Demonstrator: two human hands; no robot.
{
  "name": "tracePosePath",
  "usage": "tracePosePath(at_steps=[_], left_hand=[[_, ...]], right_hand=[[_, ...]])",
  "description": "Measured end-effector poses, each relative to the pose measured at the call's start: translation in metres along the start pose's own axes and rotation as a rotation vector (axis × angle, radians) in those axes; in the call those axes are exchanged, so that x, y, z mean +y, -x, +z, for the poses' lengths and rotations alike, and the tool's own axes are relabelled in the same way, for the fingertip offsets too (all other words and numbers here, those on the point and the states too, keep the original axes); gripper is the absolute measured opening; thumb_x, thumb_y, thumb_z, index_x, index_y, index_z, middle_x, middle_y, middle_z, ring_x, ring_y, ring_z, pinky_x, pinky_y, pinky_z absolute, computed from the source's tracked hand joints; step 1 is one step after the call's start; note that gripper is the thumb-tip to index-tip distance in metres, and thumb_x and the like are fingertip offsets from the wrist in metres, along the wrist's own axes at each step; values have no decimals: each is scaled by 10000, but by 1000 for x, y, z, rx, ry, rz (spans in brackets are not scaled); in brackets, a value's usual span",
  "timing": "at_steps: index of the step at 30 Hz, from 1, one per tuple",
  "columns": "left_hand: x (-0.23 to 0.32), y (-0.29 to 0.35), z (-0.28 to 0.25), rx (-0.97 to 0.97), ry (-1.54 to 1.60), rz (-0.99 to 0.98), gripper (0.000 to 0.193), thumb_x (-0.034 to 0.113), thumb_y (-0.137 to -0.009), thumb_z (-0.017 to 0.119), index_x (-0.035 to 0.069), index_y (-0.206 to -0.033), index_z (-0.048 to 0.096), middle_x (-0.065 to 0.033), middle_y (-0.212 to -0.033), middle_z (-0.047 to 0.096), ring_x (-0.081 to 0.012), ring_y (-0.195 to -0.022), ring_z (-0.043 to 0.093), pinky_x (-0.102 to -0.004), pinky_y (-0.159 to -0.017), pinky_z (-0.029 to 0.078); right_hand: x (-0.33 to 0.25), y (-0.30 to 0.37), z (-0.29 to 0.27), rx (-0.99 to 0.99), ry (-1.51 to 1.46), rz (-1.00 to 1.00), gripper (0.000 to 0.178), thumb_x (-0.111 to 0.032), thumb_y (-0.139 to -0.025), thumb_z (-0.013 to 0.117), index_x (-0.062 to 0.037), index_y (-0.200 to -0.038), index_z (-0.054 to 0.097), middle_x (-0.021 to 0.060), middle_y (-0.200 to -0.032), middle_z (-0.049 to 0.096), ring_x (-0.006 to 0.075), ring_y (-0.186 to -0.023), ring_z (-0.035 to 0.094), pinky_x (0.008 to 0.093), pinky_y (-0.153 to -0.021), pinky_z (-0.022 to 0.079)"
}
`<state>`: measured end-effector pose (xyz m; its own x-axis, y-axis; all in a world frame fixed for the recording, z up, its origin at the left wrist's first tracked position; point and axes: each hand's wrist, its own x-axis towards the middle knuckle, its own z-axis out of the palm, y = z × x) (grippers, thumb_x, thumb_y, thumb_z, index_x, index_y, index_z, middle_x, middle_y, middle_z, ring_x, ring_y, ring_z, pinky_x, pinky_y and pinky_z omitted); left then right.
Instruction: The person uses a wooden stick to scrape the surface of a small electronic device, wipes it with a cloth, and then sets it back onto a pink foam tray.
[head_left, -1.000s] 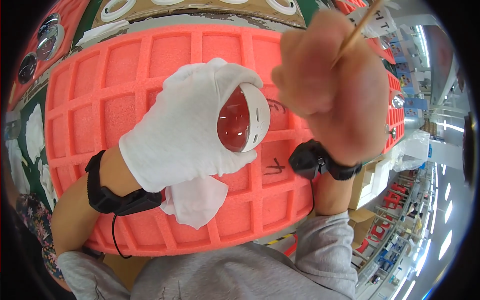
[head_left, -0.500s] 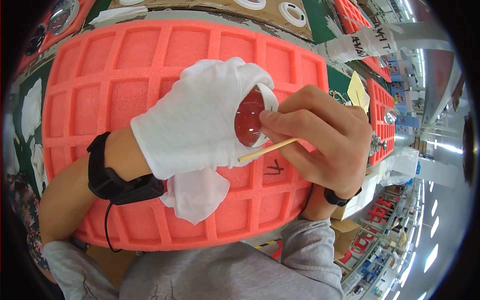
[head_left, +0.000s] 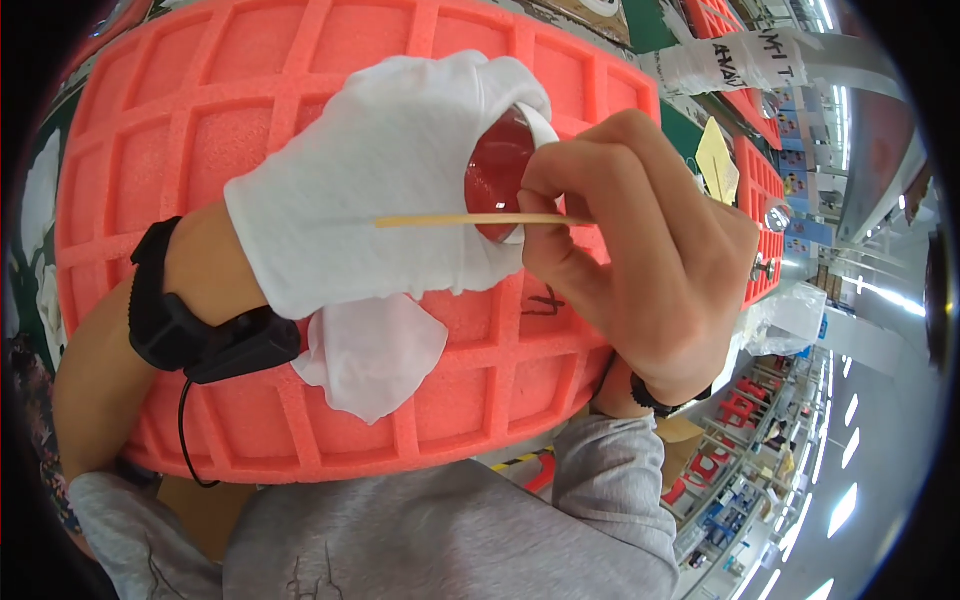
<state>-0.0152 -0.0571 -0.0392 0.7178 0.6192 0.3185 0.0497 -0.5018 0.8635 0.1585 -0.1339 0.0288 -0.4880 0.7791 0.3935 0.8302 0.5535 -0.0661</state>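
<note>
My left hand (head_left: 390, 180), in a white glove, is closed around a round glossy lens (head_left: 495, 175) with a white rim and holds it tilted above the red foam tray (head_left: 445, 462). Red shows across the lens, with small bright glints. My bare right hand (head_left: 645, 240) is pinched at the lens's right edge, and a thin wooden stick (head_left: 440, 220) is held in its fingers. The stick points left, level across the front of the glove. Whether the fingertips touch the rim is hidden. A white cloth (head_left: 375, 360) lies on the tray below my left wrist.
The tray's square pockets spread under both hands. A wrapped post (head_left: 725, 65) stands at the upper right, near a yellow paper piece (head_left: 716, 165). Another red tray (head_left: 765, 215) lies further right. A black cable (head_left: 185, 430) hangs from my left wrist strap.
The stick has swung from a slant down-left to nearly level, its tip now further left and higher. My right fingers have curled more. The whole view has shifted, with the tray higher in it.
</note>
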Motion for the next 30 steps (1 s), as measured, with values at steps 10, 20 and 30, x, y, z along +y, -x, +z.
tracePosePath(at_steps=[10,20,30], left_hand=[[1,-2,8,35,-137,-18,530,121,-672,818,77,-1145,584,-110,-992,644,-323,-922,638,-386,-809,525],[-8,-1,10,7,-181,-33,614,131,-655,851,88,-1195,562,-112,-1058,639,-321,-988,640,-402,-854,526],[13,-5,-2,14,-203,-50,716,142,-641,876,83,-1275,548,-104,-1150,628,-298,-1064,632,-395,-915,524]], right_hand=[[24,-2,5,-34,-265,30,208,84,-749,699,2,-912,600,26,-781,589,92,-644,558,199,-562,447],[36,0,5,-94,-411,43,90,-14,-886,620,33,-959,599,31,-801,601,72,-669,541,206,-576,428],[49,-11,4,150,-1146,150,338,-253,-1091,386,31,-1092,569,-6,-662,425,55,-541,332,242,-474,240]])
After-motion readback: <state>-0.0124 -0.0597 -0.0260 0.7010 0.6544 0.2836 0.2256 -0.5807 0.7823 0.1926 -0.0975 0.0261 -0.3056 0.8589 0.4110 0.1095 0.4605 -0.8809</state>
